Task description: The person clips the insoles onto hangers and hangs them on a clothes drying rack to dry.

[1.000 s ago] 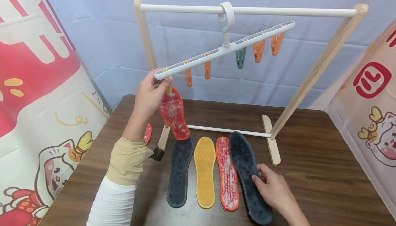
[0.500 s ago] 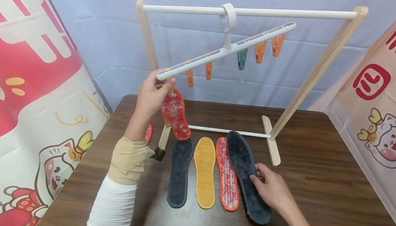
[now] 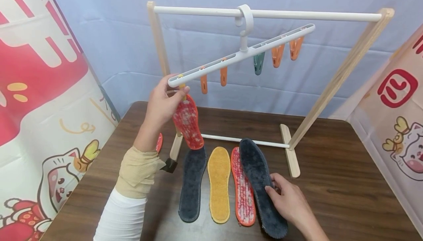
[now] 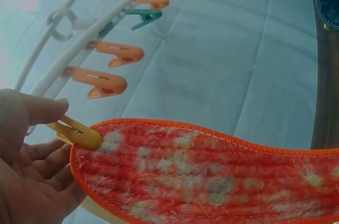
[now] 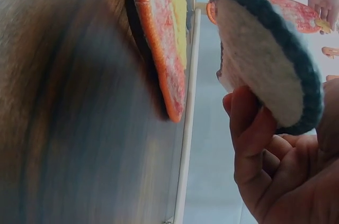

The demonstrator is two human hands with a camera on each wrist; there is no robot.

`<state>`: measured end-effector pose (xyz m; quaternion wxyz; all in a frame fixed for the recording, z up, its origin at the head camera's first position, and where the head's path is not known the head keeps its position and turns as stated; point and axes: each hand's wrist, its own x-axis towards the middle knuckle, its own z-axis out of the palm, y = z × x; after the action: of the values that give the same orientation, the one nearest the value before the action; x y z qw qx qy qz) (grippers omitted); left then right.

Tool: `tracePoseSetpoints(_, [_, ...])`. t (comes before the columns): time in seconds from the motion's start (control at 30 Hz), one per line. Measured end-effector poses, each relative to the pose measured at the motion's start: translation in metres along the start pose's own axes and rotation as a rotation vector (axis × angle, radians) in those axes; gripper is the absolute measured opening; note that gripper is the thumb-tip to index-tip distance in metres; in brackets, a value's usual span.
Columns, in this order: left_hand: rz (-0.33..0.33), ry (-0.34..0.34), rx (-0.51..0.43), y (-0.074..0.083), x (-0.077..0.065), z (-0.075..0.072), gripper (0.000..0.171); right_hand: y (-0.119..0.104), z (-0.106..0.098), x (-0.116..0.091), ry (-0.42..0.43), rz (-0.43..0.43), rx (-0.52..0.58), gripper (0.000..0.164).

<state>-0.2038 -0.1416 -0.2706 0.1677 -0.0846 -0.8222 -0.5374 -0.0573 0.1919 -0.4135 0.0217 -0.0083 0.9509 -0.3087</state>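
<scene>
My left hand (image 3: 160, 103) is at the low left end of a white clip hanger (image 3: 214, 65). Its thumb and fingers pinch a yellow clothespin (image 4: 80, 133), whose tip sits on the rounded end of a red-and-white insole (image 4: 206, 171). That insole hangs down from the clip, orange edging all round. In my right hand (image 3: 290, 198) I grip a dark grey insole (image 3: 259, 182) by its edge, slanted over another red insole (image 3: 243, 197). The right wrist view shows its pale underside (image 5: 259, 54), with the fingers curled against it.
A wood-and-white rack (image 3: 314, 15) carries the hanger by its hook. Orange and green clothespins (image 3: 259, 64) hang along it with nothing in them. On the brown table (image 3: 347, 182) lie a dark insole (image 3: 191, 189), a yellow insole (image 3: 219, 186) and part of a red one (image 3: 159, 142) by my left forearm.
My right hand has moved slightly left with the dark insole, which now covers more of the red one below. The left hand keeps its pinch on the clothespin, nearly still.
</scene>
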Motion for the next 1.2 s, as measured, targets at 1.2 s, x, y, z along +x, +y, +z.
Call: tracePoseSetpoints(1.2, [0.12, 0.283, 0.049, 0.01, -0.044, 0.012, 0.031, -0.009, -0.001, 0.003, -0.041, 0.011, 0.003, 0.018])
